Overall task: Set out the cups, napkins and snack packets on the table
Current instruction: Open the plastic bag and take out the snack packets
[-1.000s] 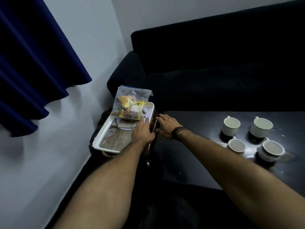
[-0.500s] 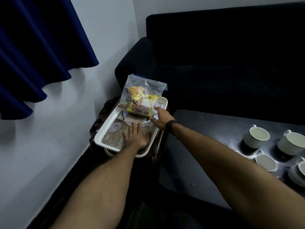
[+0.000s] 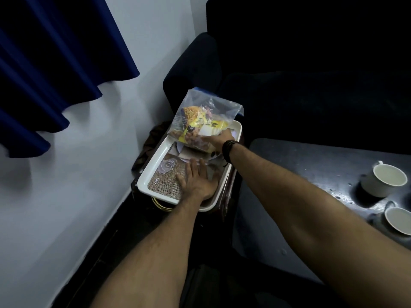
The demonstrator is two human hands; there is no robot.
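Observation:
A clear plastic bag of yellow snack packets (image 3: 200,116) stands at the far end of a white tray (image 3: 153,161) with a printed picture on its floor. My left hand (image 3: 195,181) lies flat, fingers spread, on the near part of the tray. My right hand (image 3: 220,140), with a dark band on the wrist, reaches across and touches the bag's lower right corner with its fingers stretched out; the thumb is hidden. Two white cups (image 3: 385,180) (image 3: 400,220) stand on the dark table (image 3: 311,165) at the right edge of view.
The tray rests on a low dark stand between a pale wall (image 3: 89,174) and the table. A dark sofa (image 3: 311,74) fills the back, with its armrest just behind the bag. A blue curtain (image 3: 55,63) hangs at upper left.
My left hand slid from the tray's right rim onto its floor. My right hand left the table edge and reached to the snack bag. The view swung left, so fewer cups show.

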